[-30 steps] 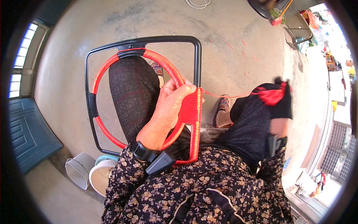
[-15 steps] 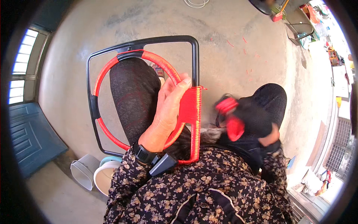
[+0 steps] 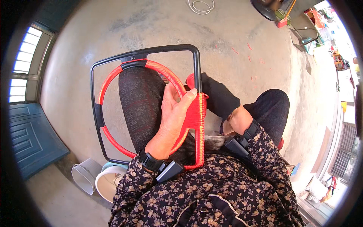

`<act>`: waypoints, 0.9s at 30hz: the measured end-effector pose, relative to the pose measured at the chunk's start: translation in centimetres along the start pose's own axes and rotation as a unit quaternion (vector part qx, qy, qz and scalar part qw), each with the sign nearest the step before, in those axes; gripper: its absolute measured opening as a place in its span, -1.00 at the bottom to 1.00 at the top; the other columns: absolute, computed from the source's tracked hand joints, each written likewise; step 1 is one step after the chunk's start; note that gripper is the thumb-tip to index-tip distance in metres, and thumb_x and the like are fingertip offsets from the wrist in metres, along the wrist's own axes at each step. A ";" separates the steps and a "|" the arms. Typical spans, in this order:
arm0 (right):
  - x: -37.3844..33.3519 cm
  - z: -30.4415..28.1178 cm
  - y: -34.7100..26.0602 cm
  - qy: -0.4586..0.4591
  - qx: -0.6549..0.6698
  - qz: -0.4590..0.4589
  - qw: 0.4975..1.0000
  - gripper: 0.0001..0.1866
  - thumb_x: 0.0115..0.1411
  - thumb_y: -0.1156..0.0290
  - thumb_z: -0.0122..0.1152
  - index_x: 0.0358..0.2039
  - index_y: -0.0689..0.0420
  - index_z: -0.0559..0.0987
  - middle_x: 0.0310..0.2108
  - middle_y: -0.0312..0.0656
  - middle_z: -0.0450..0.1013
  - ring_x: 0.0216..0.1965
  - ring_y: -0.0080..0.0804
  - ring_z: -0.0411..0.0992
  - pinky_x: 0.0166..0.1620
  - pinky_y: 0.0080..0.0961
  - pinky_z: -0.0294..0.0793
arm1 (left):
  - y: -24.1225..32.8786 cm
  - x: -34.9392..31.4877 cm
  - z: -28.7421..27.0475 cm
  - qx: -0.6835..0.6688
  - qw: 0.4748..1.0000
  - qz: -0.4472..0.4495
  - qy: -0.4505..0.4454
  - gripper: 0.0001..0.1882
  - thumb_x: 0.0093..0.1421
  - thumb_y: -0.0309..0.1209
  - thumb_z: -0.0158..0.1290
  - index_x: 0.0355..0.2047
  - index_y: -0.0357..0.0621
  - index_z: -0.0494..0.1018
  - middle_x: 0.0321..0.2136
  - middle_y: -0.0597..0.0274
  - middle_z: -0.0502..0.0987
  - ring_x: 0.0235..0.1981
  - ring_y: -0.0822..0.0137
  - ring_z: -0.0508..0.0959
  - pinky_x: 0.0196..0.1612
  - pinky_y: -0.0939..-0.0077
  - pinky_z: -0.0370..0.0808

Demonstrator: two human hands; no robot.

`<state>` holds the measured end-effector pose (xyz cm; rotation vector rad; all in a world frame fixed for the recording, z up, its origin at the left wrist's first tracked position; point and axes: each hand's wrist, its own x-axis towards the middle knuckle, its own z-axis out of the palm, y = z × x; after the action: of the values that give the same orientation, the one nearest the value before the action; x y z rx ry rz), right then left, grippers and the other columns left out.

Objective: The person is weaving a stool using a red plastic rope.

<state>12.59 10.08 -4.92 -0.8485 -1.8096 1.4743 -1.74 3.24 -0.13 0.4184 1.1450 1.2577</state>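
My left hand point(image 3: 172, 115) grips a black squarish frame point(image 3: 197, 62) with a round ring point(image 3: 110, 84) inside it. Red cord is wound tightly over much of the ring, over the frame's near right side and over a flat red panel point(image 3: 194, 113) joining the two. The thumb lies along the panel's top edge; the fingers curl behind the ring. On my right hand point(image 3: 220, 96) is a black glove with red fingertips. It reaches in from the right, against or just behind the frame's right bar, which hides most of its fingers. Whether it holds cord cannot be seen.
My dark-trousered knees are bent below the frame. Red scraps point(image 3: 249, 58) lie on the concrete floor. A grey bucket point(image 3: 86, 176) and a white basin point(image 3: 109, 183) stand at the lower left. A broom point(image 3: 283, 22) and a dustpan point(image 3: 302, 38) are at the far right.
My gloved right hand has swung left from over my right knee up to the frame's right bar. The frame, in my left hand, sits slightly lower in view.
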 end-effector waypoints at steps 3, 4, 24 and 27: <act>-0.9 -2.1 -0.7 0.020 -0.366 0.007 0.930 -0.71 0.23 0.34 0.05 -0.10 0.21 0.46 -0.23 -0.13 0.51 -0.23 -0.45 0.48 -0.15 -0.48 0.47 | 1.0 -0.5 1.2 -0.047 0.998 0.017 0.041 -0.62 0.14 -0.43 0.13 -0.10 -0.24 0.24 -0.26 0.24 0.41 -0.24 0.46 0.45 -0.20 0.57 0.44; -1.3 -2.7 -1.6 0.023 -0.176 0.104 0.979 -0.67 0.18 0.42 0.09 -0.04 0.21 0.44 -0.17 -0.09 0.50 -0.18 -0.38 0.49 -0.10 -0.48 0.45 | 0.8 -0.3 0.9 -0.048 0.998 0.015 0.042 -0.62 0.14 -0.43 0.13 -0.10 -0.24 0.24 -0.26 0.24 0.41 -0.24 0.46 0.45 -0.20 0.57 0.44; 1.5 -0.7 -4.0 0.015 -0.186 0.099 0.977 -0.47 0.11 0.29 0.23 0.05 0.20 0.31 -0.24 -0.17 0.51 -0.18 -0.43 0.45 -0.16 -0.41 0.45 | 0.2 0.1 0.2 -0.050 0.999 -0.006 -0.009 -0.56 0.15 -0.41 0.12 0.02 -0.20 0.26 -0.20 0.29 0.42 -0.23 0.50 0.45 -0.17 0.58 0.42; 2.4 0.9 -5.5 0.051 0.064 -0.041 0.996 -0.43 0.08 0.29 0.28 0.06 0.18 0.30 -0.21 -0.17 0.48 -0.17 -0.43 0.43 -0.15 -0.44 0.44 | -0.2 0.5 -0.1 -0.088 0.996 -0.018 -0.021 -0.56 0.15 -0.44 0.12 0.03 -0.19 0.29 -0.18 0.31 0.45 -0.23 0.49 0.47 -0.17 0.57 0.43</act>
<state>9.99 10.57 0.58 -0.7620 -1.6388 1.4508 -1.76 3.56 -0.54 0.2903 0.9926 1.2992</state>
